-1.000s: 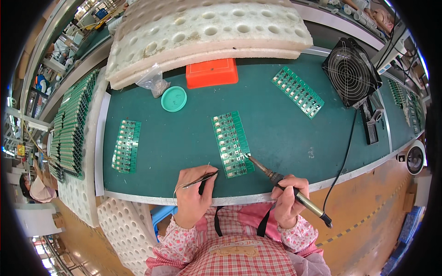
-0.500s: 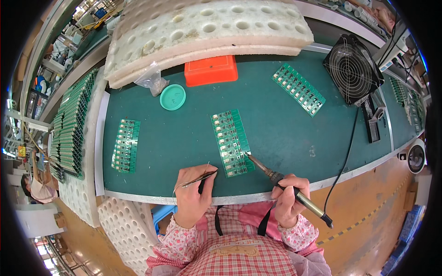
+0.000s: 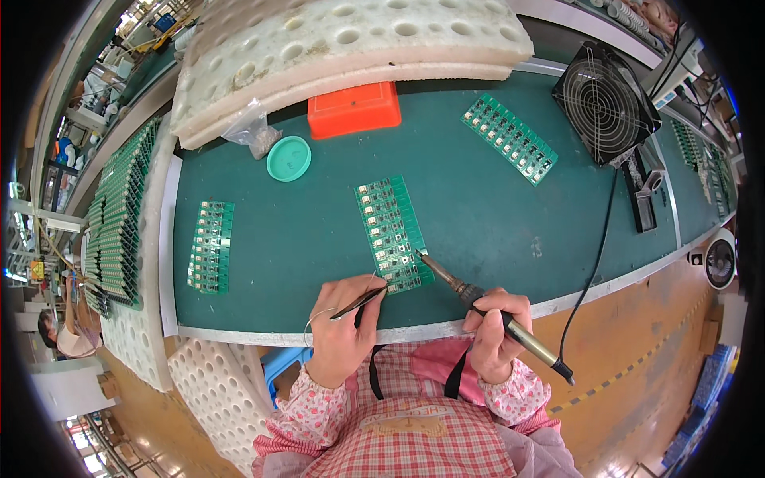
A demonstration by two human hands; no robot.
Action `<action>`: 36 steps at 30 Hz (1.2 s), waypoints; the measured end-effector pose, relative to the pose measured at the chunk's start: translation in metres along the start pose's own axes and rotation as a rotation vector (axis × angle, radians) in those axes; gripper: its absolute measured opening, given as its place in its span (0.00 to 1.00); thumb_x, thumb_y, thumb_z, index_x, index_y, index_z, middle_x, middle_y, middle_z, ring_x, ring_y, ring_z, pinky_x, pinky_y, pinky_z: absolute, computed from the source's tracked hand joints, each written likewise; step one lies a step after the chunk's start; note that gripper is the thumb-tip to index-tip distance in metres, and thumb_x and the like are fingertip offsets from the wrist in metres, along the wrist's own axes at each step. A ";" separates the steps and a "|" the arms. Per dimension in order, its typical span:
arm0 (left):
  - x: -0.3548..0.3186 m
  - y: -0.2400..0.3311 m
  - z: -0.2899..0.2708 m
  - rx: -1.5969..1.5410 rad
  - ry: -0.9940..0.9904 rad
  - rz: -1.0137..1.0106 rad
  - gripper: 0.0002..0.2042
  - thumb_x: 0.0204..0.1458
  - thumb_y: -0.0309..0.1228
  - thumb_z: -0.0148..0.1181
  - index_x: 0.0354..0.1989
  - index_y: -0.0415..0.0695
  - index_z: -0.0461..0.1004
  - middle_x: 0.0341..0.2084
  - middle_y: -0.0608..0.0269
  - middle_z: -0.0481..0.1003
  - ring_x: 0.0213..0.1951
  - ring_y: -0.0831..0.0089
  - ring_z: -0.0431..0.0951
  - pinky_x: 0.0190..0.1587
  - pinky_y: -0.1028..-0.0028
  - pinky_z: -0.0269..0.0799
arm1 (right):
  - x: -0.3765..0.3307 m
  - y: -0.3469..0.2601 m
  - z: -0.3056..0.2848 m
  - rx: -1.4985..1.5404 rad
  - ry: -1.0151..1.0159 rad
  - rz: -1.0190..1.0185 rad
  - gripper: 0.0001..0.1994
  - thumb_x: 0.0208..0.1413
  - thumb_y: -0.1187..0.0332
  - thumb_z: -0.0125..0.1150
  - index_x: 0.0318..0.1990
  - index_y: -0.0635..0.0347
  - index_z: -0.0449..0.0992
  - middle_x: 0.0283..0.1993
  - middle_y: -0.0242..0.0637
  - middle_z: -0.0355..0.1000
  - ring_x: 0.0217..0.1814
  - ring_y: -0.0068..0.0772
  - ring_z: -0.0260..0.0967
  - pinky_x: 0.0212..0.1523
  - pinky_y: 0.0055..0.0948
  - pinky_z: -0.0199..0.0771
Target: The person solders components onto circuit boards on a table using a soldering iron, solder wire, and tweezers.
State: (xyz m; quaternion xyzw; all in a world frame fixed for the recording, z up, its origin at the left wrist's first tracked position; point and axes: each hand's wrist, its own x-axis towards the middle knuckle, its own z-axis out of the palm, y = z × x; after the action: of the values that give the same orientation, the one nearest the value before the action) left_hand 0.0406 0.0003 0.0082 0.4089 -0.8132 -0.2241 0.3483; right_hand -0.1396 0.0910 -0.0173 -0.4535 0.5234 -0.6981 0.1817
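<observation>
A green circuit board panel [image 3: 396, 227], with rows of pale square parts, lies on the bench in front of me. My right hand [image 3: 500, 323] is closed round a soldering iron [image 3: 464, 290], its tip at the panel's right edge, low down. Between the fingers of my left hand [image 3: 339, 334] is a pair of dark tweezers [image 3: 358, 303], pointing at the panel's lower left corner; whether they touch it I cannot tell. A thin wire [image 3: 307, 325] loops out beside that hand, perhaps solder. Similar panels lie at the left [image 3: 211, 247] and far right [image 3: 510, 138].
Along the back sit a white foam block with holes [image 3: 351, 60], an orange box [image 3: 353, 111], a green lid [image 3: 288, 159] and a plastic bag [image 3: 253, 131]. A black fan [image 3: 606, 103] and an iron stand [image 3: 640, 195] are right. Many panels [image 3: 119, 215] stand in foam at left.
My left hand with the tweezers has moved right, up to the panel's lower left corner. The iron's tip stays at about the same spot on the panel. The whole view has shifted slightly.
</observation>
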 end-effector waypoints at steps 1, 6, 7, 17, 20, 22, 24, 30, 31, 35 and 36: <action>0.000 0.000 0.000 0.001 -0.002 -0.002 0.08 0.49 0.16 0.63 0.37 0.38 0.80 0.36 0.58 0.81 0.36 0.59 0.79 0.41 0.67 0.74 | 0.000 0.000 0.000 -0.004 -0.002 -0.007 0.06 0.64 0.72 0.55 0.41 0.67 0.73 0.22 0.35 0.71 0.20 0.24 0.69 0.24 0.24 0.69; 0.001 0.001 0.001 0.014 0.002 0.003 0.08 0.49 0.16 0.63 0.37 0.38 0.79 0.36 0.58 0.81 0.36 0.59 0.79 0.41 0.67 0.74 | -0.001 0.002 -0.001 0.001 0.001 -0.022 0.07 0.64 0.71 0.55 0.41 0.67 0.73 0.21 0.34 0.71 0.20 0.24 0.69 0.24 0.24 0.69; 0.001 0.001 0.001 0.017 0.005 0.006 0.08 0.49 0.16 0.63 0.37 0.38 0.79 0.36 0.58 0.81 0.36 0.59 0.79 0.41 0.67 0.74 | -0.001 0.002 -0.001 0.003 0.002 -0.027 0.07 0.65 0.71 0.55 0.41 0.67 0.73 0.21 0.33 0.71 0.20 0.24 0.70 0.24 0.24 0.69; 0.001 0.000 0.002 0.026 -0.002 -0.006 0.09 0.49 0.15 0.62 0.38 0.39 0.80 0.37 0.59 0.81 0.37 0.60 0.79 0.41 0.68 0.74 | -0.001 0.002 -0.001 0.021 0.006 -0.010 0.06 0.64 0.72 0.55 0.41 0.67 0.73 0.21 0.34 0.71 0.20 0.24 0.70 0.24 0.25 0.70; 0.001 0.000 0.002 0.029 -0.004 -0.002 0.09 0.49 0.15 0.62 0.38 0.39 0.80 0.36 0.59 0.81 0.36 0.60 0.79 0.41 0.68 0.73 | -0.001 0.002 -0.002 0.021 -0.001 -0.009 0.06 0.64 0.72 0.55 0.41 0.67 0.73 0.21 0.33 0.71 0.20 0.24 0.70 0.24 0.25 0.70; 0.001 0.000 0.002 0.027 -0.004 -0.004 0.09 0.49 0.15 0.62 0.38 0.39 0.80 0.36 0.59 0.81 0.36 0.60 0.79 0.40 0.68 0.73 | -0.001 0.002 -0.002 0.015 -0.006 -0.015 0.06 0.64 0.72 0.55 0.41 0.67 0.73 0.21 0.33 0.71 0.20 0.25 0.70 0.24 0.25 0.70; 0.001 0.000 0.002 0.028 -0.002 0.002 0.09 0.49 0.15 0.63 0.38 0.39 0.80 0.36 0.59 0.81 0.36 0.60 0.78 0.40 0.68 0.73 | -0.001 0.001 -0.002 0.012 -0.011 -0.015 0.06 0.64 0.72 0.55 0.41 0.67 0.73 0.21 0.33 0.71 0.20 0.25 0.70 0.24 0.25 0.70; 0.001 0.000 0.002 0.030 -0.003 0.006 0.09 0.49 0.15 0.63 0.39 0.39 0.80 0.36 0.59 0.81 0.36 0.60 0.78 0.40 0.68 0.73 | -0.001 0.001 -0.003 0.008 -0.014 -0.009 0.06 0.65 0.71 0.55 0.41 0.67 0.72 0.21 0.34 0.71 0.20 0.25 0.70 0.25 0.25 0.70; 0.001 0.000 0.002 0.031 -0.005 0.004 0.09 0.49 0.15 0.63 0.39 0.39 0.80 0.37 0.59 0.81 0.36 0.60 0.78 0.40 0.68 0.73 | -0.001 0.001 -0.003 0.006 -0.014 -0.009 0.06 0.65 0.71 0.54 0.41 0.66 0.72 0.21 0.34 0.72 0.20 0.25 0.70 0.25 0.25 0.71; 0.001 0.000 0.001 0.028 -0.006 0.007 0.09 0.49 0.15 0.63 0.39 0.39 0.80 0.37 0.58 0.81 0.36 0.60 0.78 0.40 0.68 0.73 | 0.000 -0.002 -0.004 0.059 -0.017 0.010 0.07 0.65 0.70 0.54 0.41 0.67 0.72 0.22 0.34 0.72 0.21 0.25 0.70 0.25 0.26 0.71; 0.001 0.000 0.001 0.025 -0.006 0.007 0.09 0.49 0.15 0.63 0.39 0.39 0.79 0.37 0.58 0.81 0.37 0.60 0.78 0.41 0.68 0.74 | 0.001 -0.004 -0.004 0.088 -0.037 0.005 0.07 0.65 0.70 0.54 0.41 0.67 0.72 0.22 0.34 0.72 0.21 0.25 0.70 0.25 0.26 0.71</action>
State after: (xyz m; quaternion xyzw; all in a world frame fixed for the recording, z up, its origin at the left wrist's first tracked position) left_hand 0.0391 -0.0005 0.0076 0.4098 -0.8183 -0.2138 0.3416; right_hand -0.1429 0.0939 -0.0137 -0.4568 0.4900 -0.7113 0.2129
